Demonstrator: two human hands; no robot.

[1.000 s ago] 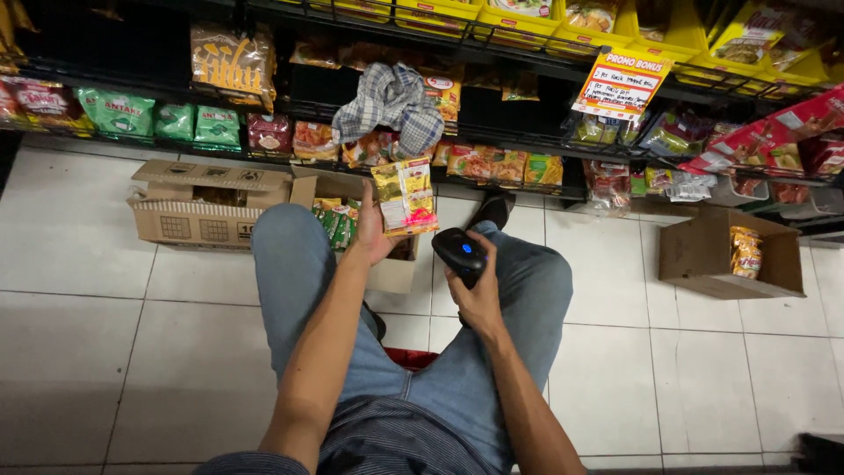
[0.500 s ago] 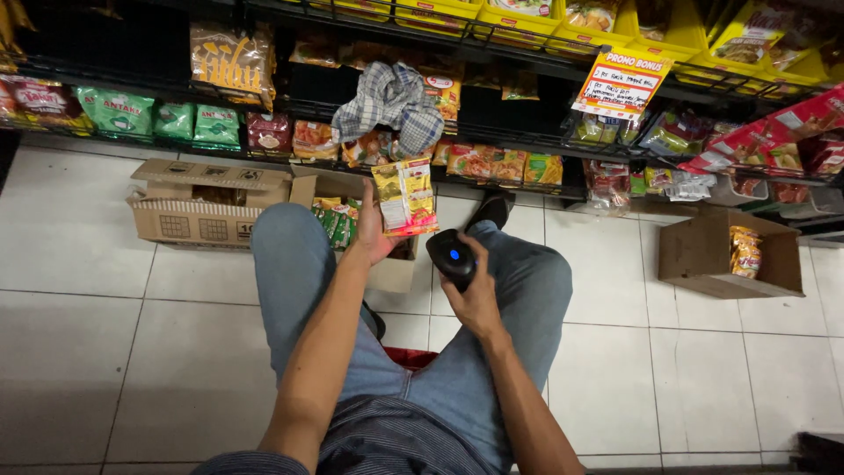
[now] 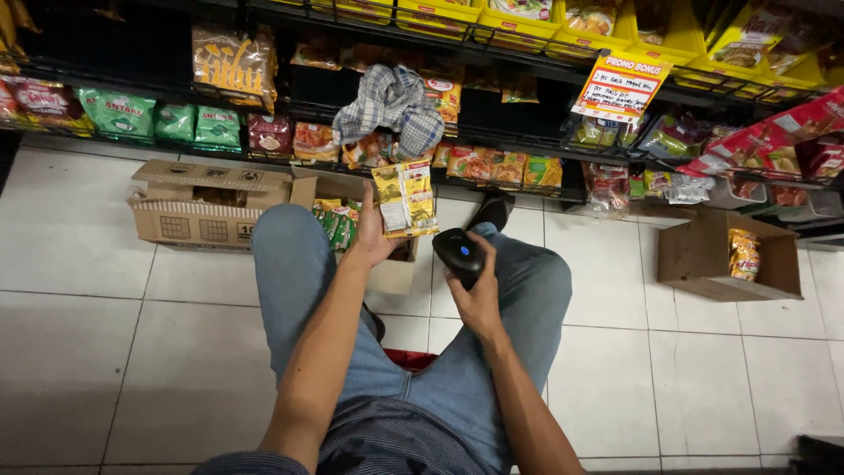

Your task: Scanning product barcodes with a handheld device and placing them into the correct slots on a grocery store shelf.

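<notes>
Scanning under way in a snack aisle.
Left hand [image 3: 374, 237] grips a yellow snack packet [image 3: 405, 198]; right hand [image 3: 475, 295] clasps a black handheld scanner [image 3: 459, 255] at the packet's five o'clock, which looks ready to be aimed at the packet's back.

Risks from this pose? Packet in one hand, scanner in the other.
1. The left hand grips the yellow snack packet only by its lower edge; the upright packet could flop or slip, perhaps into the open carton below.
2. The right hand holds the black handheld scanner below and beside the packet, so a read may miss.
3. The checked cloth is draped loosely over the shelf goods and could slide off.
</notes>
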